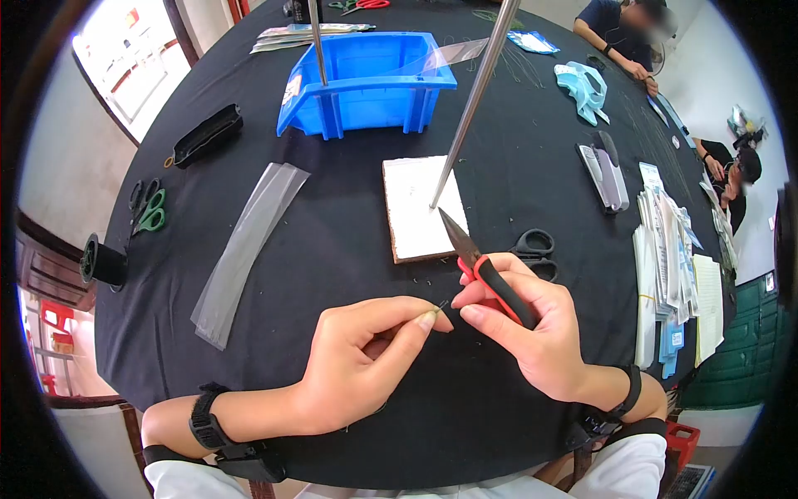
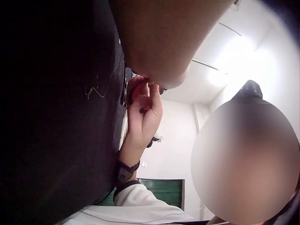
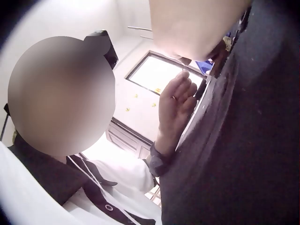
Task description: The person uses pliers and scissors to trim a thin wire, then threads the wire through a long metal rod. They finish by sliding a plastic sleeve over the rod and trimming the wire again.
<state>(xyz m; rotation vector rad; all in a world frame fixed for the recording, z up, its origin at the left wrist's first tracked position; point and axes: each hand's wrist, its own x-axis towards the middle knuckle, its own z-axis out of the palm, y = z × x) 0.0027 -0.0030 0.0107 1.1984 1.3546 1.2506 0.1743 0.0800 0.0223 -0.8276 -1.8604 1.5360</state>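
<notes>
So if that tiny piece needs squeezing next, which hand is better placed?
Probably the right hand: it holds the pliers, close to the tiny piece that the left hand pinches, though the pliers' tips point away from it.

No text, brand or number can be read. In the head view, a pale label point(image 1: 292, 88) with reddish marks stands on the left end of the blue bin point(image 1: 374, 118), upper middle of the frame, too small to decipher. At the right, a white label point(image 1: 678, 339) on a blue packet point(image 1: 667, 353) and the printing on the packet pile point(image 1: 665, 241) are illegible.
</notes>
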